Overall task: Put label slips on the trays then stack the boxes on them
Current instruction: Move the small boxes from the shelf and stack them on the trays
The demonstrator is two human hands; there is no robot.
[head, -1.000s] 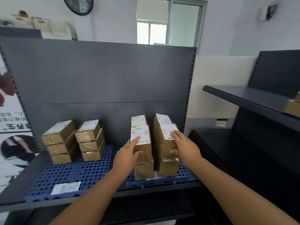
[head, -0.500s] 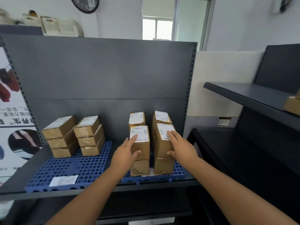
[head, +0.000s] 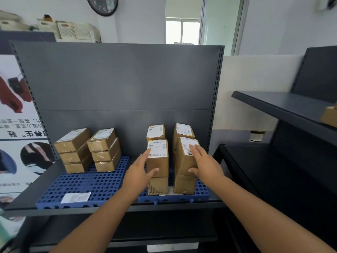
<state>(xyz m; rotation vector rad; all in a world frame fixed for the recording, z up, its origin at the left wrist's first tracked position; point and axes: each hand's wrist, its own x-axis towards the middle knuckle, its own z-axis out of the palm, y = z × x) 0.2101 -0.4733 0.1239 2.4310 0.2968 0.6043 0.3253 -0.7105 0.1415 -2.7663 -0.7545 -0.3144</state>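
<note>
Two blue perforated trays lie side by side on a grey shelf. The left tray carries a white label slip at its front and two stacks of three brown boxes at the back. The right tray holds four stacks of brown boxes, and a white slip edge shows under the front ones. My left hand rests with straight fingers against the top front-left box, thumb on its front face. My right hand lies across the top front-right box, fingers on its label.
The shelf's grey back panel rises behind the trays. A second dark shelf unit stands to the right, with a brown box at its far edge. A poster hangs on the left. A lower shelf runs beneath.
Both hands stay on the same two top front boxes. The view has risen a little, so the shelf sits lower in the frame.
</note>
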